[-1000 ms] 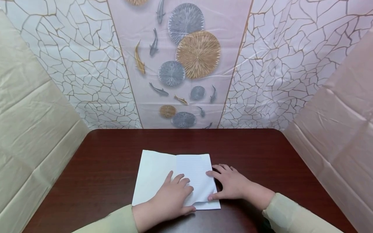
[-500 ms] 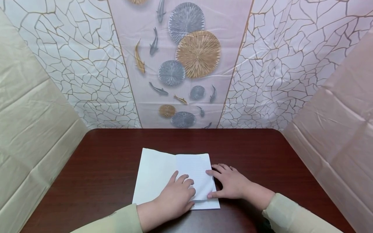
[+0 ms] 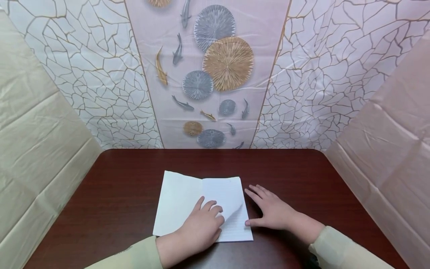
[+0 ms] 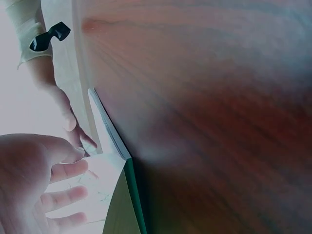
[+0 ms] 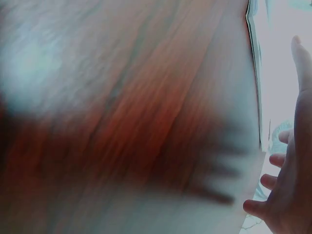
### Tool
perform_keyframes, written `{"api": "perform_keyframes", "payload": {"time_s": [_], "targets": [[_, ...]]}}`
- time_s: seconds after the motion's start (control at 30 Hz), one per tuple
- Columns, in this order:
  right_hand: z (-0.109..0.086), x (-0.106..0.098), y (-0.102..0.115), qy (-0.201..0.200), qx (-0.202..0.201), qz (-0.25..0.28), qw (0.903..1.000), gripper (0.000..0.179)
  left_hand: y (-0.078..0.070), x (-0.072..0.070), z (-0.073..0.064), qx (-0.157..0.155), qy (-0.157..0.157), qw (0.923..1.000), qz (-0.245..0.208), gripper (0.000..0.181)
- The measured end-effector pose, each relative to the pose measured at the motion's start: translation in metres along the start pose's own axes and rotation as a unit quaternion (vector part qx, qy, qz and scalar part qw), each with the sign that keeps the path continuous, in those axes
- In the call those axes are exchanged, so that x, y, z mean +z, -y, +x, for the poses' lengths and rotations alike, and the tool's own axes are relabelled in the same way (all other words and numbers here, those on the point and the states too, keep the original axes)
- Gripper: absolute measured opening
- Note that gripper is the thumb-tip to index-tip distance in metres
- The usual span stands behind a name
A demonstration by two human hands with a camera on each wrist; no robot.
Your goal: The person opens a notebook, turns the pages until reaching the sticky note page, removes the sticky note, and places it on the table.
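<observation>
An open lined notebook (image 3: 178,201) lies on the dark wooden table, a blank white side on the left and a ruled page on the right. My left hand (image 3: 199,228) lies over its lower middle; thumb and index finger come together on a page (image 3: 231,215) whose lower right part curls up, with a ruled sheet showing beneath. In the left wrist view, the thumb (image 4: 73,155) meets the index finger near the notebook's corner. My right hand (image 3: 275,211) is beside the right edge, fingers spread, thumb tip right at the edge.
The dark red-brown table (image 3: 127,179) carries the notebook near its front. Beige fabric panels (image 3: 43,149) stand at both sides, and a patterned cloth (image 3: 208,74) hangs behind. A dark band sits at the right sleeve (image 4: 48,36).
My left thumb has drawn in under the left hand, and the page's lower right corner has lifted and curled leftward. My right hand has come off the page, moving slightly right.
</observation>
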State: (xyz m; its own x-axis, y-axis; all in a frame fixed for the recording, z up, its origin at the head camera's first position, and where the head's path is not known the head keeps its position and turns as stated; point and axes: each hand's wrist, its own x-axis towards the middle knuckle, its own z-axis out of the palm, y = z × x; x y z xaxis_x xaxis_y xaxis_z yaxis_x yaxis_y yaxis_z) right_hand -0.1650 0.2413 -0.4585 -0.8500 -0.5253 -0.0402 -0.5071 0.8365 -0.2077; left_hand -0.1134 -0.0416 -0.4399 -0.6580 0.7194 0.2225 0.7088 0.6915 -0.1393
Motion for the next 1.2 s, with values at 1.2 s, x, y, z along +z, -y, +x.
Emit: {"api": "perform_keyframes", "payload": {"time_s": [1.2], "targets": [[0.001,0.009,-0.004,0.029,-0.026,-0.031,0.9988,0.102,0.042,-0.048,-0.027,-0.167,-0.157,0.9727,-0.037,0.006]]}}
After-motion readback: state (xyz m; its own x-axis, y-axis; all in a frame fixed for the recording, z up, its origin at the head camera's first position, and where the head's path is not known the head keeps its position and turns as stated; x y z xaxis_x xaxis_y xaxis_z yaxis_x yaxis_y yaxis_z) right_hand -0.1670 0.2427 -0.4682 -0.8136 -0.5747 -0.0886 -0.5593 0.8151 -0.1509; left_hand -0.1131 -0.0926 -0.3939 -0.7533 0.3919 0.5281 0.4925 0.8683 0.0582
